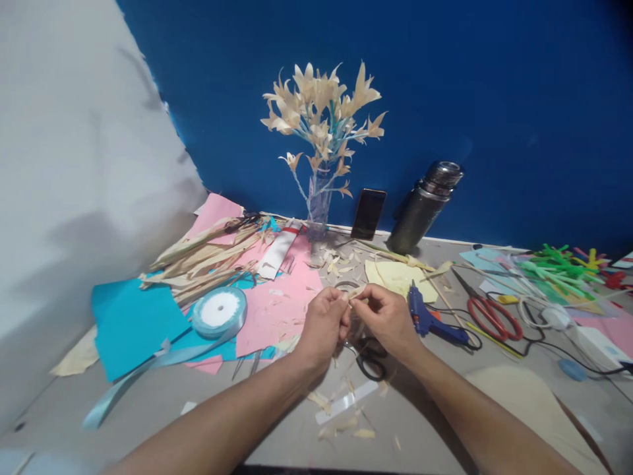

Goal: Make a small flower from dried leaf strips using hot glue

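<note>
Above the middle of the table, my left hand [322,321] and my right hand [388,321] meet fingertip to fingertip. Both are closed in a pinch on a small pale strip of dried husk [357,292], mostly hidden by the fingers. Black-handled scissors [374,377] lie under my right hand, partly covered by it. Husk scraps [346,425] and a clear strip, perhaps a ruler [346,402], are scattered below my hands. Behind them stands a clear vase [320,204] with a bunch of husk flowers [321,99] on pale blue stems.
Left lie a ribbon roll [237,316], blue paper [138,323], pink paper [277,303] and dried husks [208,254]. Right are a blue glue gun [430,320], red-handled scissors [494,316], cables and green pipe cleaners [558,270]. A phone [369,214] and a flask [420,211] lean on the wall.
</note>
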`<action>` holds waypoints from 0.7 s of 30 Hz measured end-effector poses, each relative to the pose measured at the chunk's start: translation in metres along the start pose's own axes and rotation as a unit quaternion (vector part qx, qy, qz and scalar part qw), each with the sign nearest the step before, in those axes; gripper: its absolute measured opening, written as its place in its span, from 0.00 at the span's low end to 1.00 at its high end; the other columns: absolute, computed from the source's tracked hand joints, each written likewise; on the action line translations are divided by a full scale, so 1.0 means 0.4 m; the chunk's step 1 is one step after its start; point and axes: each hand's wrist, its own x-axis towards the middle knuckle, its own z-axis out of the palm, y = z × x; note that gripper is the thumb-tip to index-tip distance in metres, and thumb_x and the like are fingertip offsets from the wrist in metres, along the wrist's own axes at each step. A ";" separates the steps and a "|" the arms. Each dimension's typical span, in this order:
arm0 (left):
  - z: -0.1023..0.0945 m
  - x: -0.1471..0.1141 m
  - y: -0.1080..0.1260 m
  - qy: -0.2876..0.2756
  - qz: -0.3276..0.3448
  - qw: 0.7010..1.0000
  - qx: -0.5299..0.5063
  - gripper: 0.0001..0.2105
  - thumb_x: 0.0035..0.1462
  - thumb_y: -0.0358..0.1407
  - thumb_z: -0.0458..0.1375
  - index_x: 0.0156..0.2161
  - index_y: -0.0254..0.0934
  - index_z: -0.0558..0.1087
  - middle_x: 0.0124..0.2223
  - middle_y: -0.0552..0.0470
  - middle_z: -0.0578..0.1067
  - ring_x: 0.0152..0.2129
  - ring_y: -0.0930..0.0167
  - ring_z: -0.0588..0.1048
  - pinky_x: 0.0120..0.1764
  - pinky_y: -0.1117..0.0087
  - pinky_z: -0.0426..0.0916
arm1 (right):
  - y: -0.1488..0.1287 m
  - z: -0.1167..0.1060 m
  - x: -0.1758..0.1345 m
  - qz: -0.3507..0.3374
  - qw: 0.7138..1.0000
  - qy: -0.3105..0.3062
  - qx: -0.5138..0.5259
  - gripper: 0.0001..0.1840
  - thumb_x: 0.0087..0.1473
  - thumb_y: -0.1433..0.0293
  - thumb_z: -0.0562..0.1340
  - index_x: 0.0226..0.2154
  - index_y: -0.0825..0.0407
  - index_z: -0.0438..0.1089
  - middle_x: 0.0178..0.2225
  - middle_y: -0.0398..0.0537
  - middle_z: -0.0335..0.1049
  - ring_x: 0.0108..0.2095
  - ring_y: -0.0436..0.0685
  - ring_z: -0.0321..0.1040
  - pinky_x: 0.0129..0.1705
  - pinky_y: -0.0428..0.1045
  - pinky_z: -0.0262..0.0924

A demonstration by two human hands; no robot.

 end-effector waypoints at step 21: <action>-0.013 0.018 0.030 -0.055 -0.059 0.996 -0.044 0.16 0.50 0.42 0.66 0.29 0.37 0.63 0.16 0.65 0.58 0.10 0.83 0.51 0.17 0.79 0.44 | 0.012 -0.011 0.017 0.052 0.986 -0.052 0.151 0.09 0.51 0.63 0.66 0.29 0.53 0.74 0.25 0.43 0.71 0.25 0.51 0.63 0.28 0.45 0.58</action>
